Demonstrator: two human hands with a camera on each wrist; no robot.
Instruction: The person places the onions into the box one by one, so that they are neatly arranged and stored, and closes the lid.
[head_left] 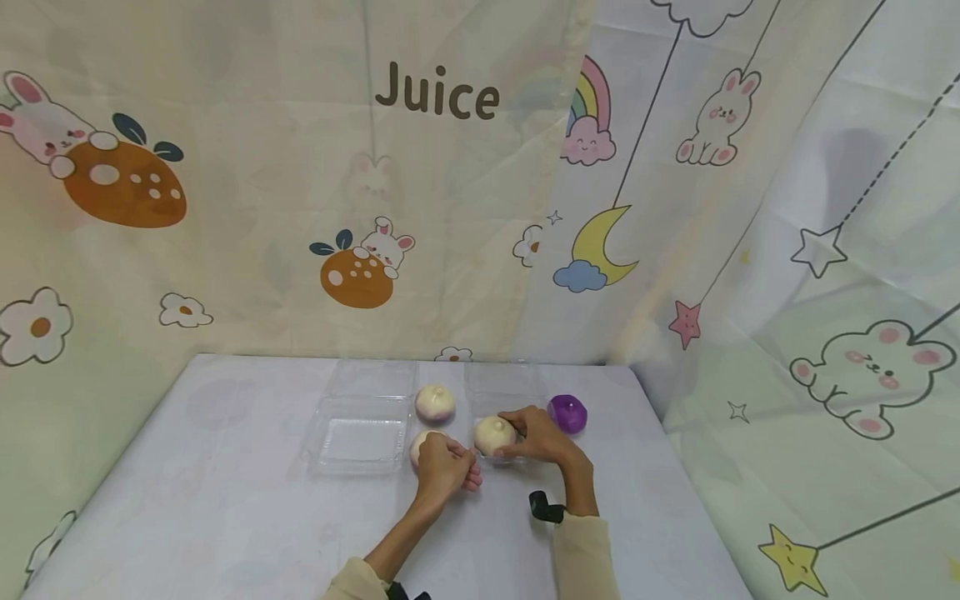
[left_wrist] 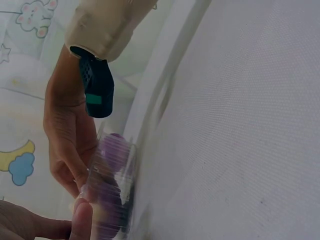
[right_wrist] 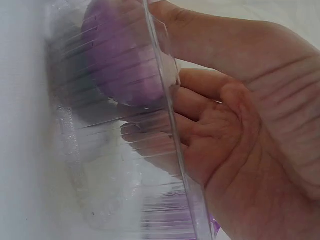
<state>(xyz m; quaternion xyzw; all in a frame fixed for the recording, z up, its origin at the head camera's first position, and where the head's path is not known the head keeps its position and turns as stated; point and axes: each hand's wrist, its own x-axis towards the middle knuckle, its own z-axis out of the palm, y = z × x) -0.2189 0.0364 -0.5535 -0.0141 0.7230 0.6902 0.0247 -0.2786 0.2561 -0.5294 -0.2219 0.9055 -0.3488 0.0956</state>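
Note:
At the right-hand clear plastic clamshell container, my right hand holds a round turnip-like ball, cream with a small knob on top. Through the container wall in the right wrist view, the ball's purple underside shows inside, with fingers reaching over the rim. My left hand pinches the same container's near left edge; its thumb lies at the rim in the left wrist view. Partly hidden behind this hand is a second cream ball. Another cream ball sits farther back between the containers.
A second clear clamshell container lies with its lid raised or laid back on the left. A purple ball rests right of the right-hand container. The white table meets printed curtains behind and at the sides.

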